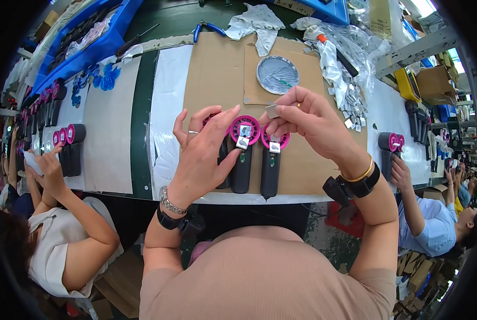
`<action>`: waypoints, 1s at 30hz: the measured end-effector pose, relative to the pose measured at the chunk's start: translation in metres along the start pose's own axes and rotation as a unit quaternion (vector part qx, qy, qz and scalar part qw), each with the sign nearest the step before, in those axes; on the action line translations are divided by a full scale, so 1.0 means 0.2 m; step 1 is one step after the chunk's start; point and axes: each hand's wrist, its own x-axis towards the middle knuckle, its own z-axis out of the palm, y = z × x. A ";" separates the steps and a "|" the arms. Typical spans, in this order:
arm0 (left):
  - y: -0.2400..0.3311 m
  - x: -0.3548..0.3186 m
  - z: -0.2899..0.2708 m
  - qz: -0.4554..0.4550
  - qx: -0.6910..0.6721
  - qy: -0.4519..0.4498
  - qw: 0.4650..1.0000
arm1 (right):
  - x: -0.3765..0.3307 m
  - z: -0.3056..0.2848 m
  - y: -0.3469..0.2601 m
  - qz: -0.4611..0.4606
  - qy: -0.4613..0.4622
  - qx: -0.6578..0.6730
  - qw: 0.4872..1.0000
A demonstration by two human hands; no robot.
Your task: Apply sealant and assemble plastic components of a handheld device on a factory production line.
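Small silver square labels [243, 142] on two pink-headed black fans [242, 160], another [271, 111] between right fingers [281, 114].

Peach short-sleeved top, black wristbands on 2 wrists — silver watch (left), gold bangle, rings.

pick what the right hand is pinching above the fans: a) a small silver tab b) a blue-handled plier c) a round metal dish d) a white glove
a: the right hand pinches a small silver tab between thumb and fingertips, just above the pink-headed handheld fans, while the round metal dish lies apart on the cardboard sheet.
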 end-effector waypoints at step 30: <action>0.00 0.03 0.04 0.008 0.023 0.010 1.000 | 0.13 0.13 0.15 -0.171 0.034 -0.465 0.868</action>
